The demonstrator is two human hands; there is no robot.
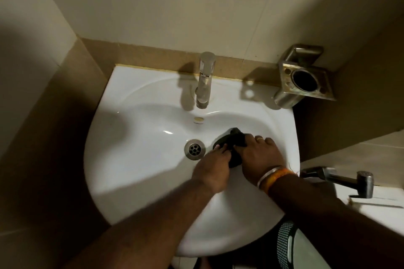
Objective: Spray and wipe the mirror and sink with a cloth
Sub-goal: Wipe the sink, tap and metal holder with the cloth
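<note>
A white ceramic sink (135,155) fills the middle of the view, with a steel drain (194,149) at the bottom of its bowl. A black cloth (231,141) lies bunched in the bowl just right of the drain. My left hand (213,170) presses on the cloth's near left side, fingers curled over it. My right hand (261,156), with a ring and wrist bands, grips the cloth from the right. No mirror or spray bottle is in view.
A chrome tap (205,78) stands at the back rim. A steel toothbrush holder (303,78) is fixed to the wall at the right. A metal hand sprayer (341,178) lies on the ledge right of the sink. Tiled walls close in left and behind.
</note>
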